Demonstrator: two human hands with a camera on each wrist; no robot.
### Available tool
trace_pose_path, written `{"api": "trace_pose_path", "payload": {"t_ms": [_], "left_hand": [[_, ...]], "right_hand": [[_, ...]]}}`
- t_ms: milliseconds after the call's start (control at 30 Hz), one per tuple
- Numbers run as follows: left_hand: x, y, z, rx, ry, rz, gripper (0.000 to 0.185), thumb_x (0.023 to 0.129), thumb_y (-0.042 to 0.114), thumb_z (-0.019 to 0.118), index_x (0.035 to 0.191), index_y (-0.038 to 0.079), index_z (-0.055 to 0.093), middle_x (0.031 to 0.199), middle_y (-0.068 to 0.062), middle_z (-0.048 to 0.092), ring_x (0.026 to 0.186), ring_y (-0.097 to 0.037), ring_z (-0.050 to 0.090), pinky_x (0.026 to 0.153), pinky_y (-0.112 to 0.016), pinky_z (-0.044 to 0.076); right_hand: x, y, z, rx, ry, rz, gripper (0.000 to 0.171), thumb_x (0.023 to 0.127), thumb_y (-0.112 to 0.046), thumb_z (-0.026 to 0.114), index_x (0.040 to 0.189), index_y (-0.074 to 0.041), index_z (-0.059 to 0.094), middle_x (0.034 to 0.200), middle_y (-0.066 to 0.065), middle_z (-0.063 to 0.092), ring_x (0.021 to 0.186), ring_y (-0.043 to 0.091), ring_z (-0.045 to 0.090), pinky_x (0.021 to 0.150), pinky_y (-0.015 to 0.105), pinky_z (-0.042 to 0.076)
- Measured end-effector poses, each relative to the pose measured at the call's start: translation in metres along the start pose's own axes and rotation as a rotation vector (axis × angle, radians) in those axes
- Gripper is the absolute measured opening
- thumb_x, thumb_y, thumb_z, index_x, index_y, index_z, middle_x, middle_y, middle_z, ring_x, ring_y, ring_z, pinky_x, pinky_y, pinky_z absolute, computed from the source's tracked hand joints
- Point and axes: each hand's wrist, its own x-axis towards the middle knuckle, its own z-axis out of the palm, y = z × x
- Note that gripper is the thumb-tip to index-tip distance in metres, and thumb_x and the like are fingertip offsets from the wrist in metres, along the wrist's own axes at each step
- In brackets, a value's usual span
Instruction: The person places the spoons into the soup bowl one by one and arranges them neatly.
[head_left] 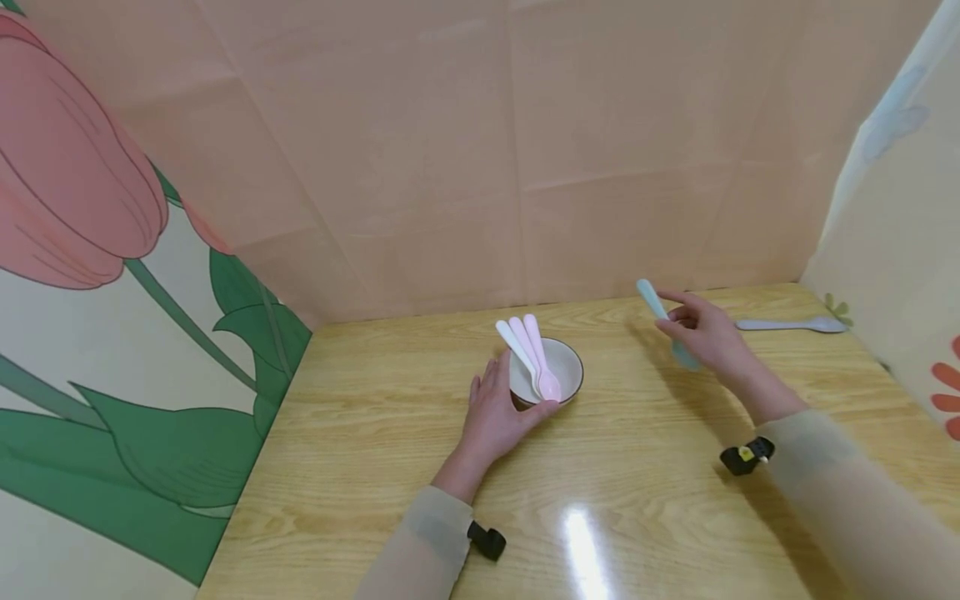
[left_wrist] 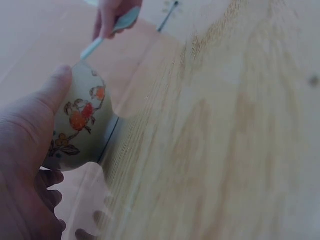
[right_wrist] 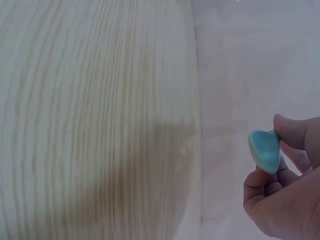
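Observation:
A small white bowl (head_left: 564,372) with a fruit pattern on its outside (left_wrist: 80,120) stands mid-table. In it lean a white spoon (head_left: 516,348) and a pink spoon (head_left: 542,364). My left hand (head_left: 501,410) cups the bowl's near left side, thumb against the wall. To the right, above the table, my right hand (head_left: 701,333) pinches a light blue spoon (head_left: 660,321); its bowl end shows between the fingers in the right wrist view (right_wrist: 265,150). The same spoon (left_wrist: 117,27) appears at the top of the left wrist view.
A grey-blue spoon (head_left: 791,324) lies at the table's far right corner. The wooden table (head_left: 615,500) is boxed in by a pink back wall and patterned side walls. Small black devices sit on both sleeves.

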Motion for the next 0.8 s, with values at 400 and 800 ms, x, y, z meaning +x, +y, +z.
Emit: {"api": "trace_pose_path", "payload": {"t_ms": [400,800], "left_hand": [[0.001,0.0,0.0,0.009,-0.004,0.003,0.122,0.091,0.075,0.078,0.177,0.013,0.018,0.178,-0.016,0.033,0.166,-0.037,0.023,0.134,-0.06,0.012],[0.002,-0.002,0.001,0.016,0.0,0.005,0.122,0.091,0.074,0.078,0.177,0.012,0.018,0.177,-0.016,0.034,0.166,-0.038,0.024,0.134,-0.06,0.013]], "right_hand": [[-0.004,-0.024,0.018,0.115,-0.02,0.005,0.064,0.112,-0.023,0.069,0.17,-0.013,0.043,0.122,0.021,0.066,0.094,0.019,0.058,0.07,0.026,0.052],[-0.006,-0.045,0.038,0.183,-0.013,-0.037,0.063,0.11,-0.014,0.071,0.167,-0.006,0.046,0.118,0.025,0.068,0.091,0.017,0.058,0.069,0.024,0.051]]}}
